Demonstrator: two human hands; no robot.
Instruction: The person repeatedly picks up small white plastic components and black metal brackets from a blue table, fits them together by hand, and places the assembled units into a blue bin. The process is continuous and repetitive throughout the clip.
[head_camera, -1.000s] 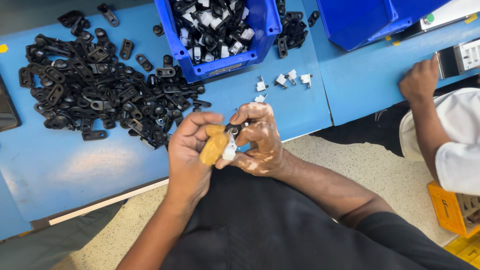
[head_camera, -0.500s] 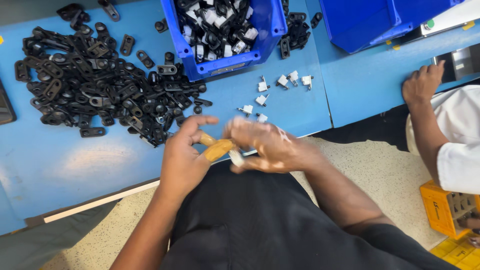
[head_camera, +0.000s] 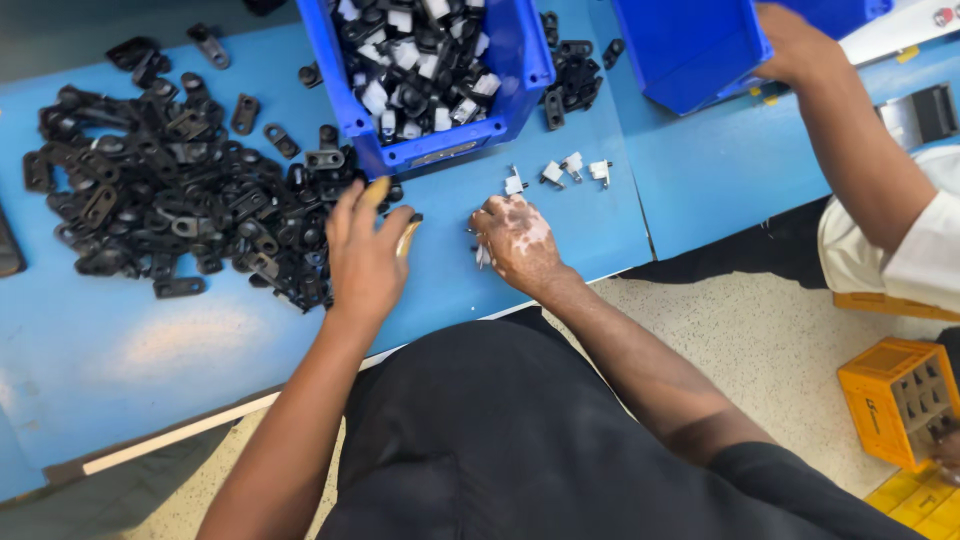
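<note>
My left hand (head_camera: 365, 250) rests on the blue table (head_camera: 160, 350) at the near edge of a pile of black plastic parts (head_camera: 170, 200), fingers spread over them. A tan-handled tool (head_camera: 408, 236) lies against its thumb side; whether the hand grips it is unclear. My right hand (head_camera: 518, 243) is lowered onto the table, fingers curled around a small white piece that shows at its lower edge. Several small white clips (head_camera: 560, 175) lie on the table just beyond it.
A blue bin (head_camera: 520, 70) of mixed black and white parts stands behind my hands. Another blue bin (head_camera: 690, 50) is at the back right, where another person's arm (head_camera: 850, 150) reaches. An orange crate (head_camera: 900, 400) sits on the floor at right.
Both hands were together over my lap working a part with the tan tool. They have parted and moved forward onto the table, the left to the black pile, the right toward the white clips.
</note>
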